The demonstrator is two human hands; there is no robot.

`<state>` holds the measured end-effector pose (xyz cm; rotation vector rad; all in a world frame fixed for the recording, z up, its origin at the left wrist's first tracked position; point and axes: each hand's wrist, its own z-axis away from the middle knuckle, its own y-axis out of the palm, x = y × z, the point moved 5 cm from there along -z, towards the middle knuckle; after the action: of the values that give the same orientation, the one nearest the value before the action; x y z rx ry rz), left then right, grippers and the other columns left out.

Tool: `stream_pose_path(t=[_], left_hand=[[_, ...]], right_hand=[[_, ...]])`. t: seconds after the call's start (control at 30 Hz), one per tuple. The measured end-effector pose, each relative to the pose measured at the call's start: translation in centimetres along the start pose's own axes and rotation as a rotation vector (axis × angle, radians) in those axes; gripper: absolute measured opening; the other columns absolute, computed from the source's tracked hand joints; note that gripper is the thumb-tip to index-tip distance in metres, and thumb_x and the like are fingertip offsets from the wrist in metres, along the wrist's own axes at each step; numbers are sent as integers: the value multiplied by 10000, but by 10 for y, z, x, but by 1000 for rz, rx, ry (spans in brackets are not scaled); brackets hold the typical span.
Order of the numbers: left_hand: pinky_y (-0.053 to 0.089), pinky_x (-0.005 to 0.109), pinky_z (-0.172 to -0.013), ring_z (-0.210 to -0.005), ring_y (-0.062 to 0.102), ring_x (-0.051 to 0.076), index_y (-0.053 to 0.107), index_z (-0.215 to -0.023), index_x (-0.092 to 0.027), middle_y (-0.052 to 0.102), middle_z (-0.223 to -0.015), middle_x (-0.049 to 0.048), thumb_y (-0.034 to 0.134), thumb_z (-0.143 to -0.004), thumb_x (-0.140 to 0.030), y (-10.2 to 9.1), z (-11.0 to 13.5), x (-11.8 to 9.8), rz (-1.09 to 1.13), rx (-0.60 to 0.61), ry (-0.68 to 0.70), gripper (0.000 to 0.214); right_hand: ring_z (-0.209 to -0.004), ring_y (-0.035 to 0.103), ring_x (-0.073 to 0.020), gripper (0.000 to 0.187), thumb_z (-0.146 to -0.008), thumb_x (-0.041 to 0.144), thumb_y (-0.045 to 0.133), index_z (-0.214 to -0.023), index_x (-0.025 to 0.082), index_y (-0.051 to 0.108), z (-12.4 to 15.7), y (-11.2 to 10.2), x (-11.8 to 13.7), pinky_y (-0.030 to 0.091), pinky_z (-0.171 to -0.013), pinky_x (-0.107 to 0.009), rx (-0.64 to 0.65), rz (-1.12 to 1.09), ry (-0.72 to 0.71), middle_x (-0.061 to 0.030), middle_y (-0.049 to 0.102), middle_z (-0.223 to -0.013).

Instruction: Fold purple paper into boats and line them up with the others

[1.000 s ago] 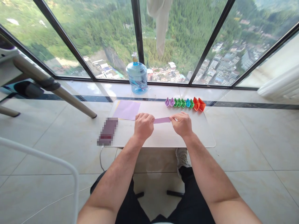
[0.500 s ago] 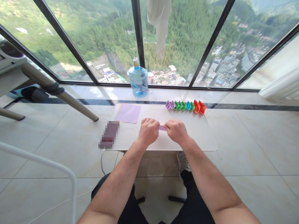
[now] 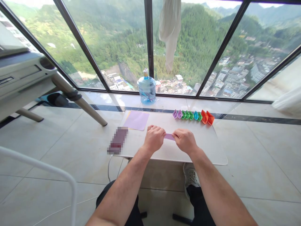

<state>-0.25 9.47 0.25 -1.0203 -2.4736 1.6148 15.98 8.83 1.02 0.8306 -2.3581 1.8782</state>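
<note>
We hold a narrow, flat strip of lilac paper (image 3: 169, 137) level between our two bare hands, over the near middle of a white, round-cornered low table (image 3: 208, 147). Our left hand (image 3: 154, 138) has its fingers pinched on one end, and our right hand (image 3: 185, 140) pinches the other, so only a short middle length shows; we cannot tell whether the strip touches the tabletop.

Beyond our left hand lies a flat lilac sheet of paper (image 3: 138, 120), and nearer its left edge a dark, blurred-out rectangular object (image 3: 118, 139). Along the far right edge we see a row of small folded-paper shapes (image 3: 191, 115): two purple, three green, one blue, one green and two larger orange-red. Past the table, a clear blue plastic water bottle (image 3: 147, 89) stands beside the black-framed window (image 3: 150, 47). Below, a grey-white laced shoe (image 3: 191, 175) rests on the pale tiled floor (image 3: 246, 169).
</note>
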Motion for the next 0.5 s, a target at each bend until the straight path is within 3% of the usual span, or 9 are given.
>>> stream_pose_path(t=[0.2,0.33,0.43,0.5], left_hand=[[413,412,-948,-858,649,213,658,-748,-217,725,-802,29,566,-924,-168,-14,1,32,0,4,-147,205],[464,391,-895,-849,660,215,654,-761,-213,720,-800,34,591,-884,-151,-28,5,52,71,-107,-319,151],[497,345,-912,-981,676,206,705,-951,-208,752,-984,55,646,-889,-230,-21,4,34,261,-73,-193,89],[486,354,-971,-1089,665,224,712,-1111,-216,747,-1136,66,726,-849,-293,-8,3,15,293,12,-79,273]], right_hand=[[-737,629,-179,268,-949,277,540,-774,210,732,5,-8,-30,353,-674,-287,-8,-33,83,-49,736,-809],[-719,634,-187,257,-915,312,563,-746,214,730,12,-12,-57,382,-679,-287,-50,-142,173,-41,731,-762],[-668,616,-179,242,-894,350,588,-748,224,733,12,-2,-57,390,-662,-286,53,-228,167,-18,718,-713],[-669,618,-176,245,-897,340,577,-746,227,733,10,7,-45,393,-661,-283,135,-280,125,-14,720,-712]])
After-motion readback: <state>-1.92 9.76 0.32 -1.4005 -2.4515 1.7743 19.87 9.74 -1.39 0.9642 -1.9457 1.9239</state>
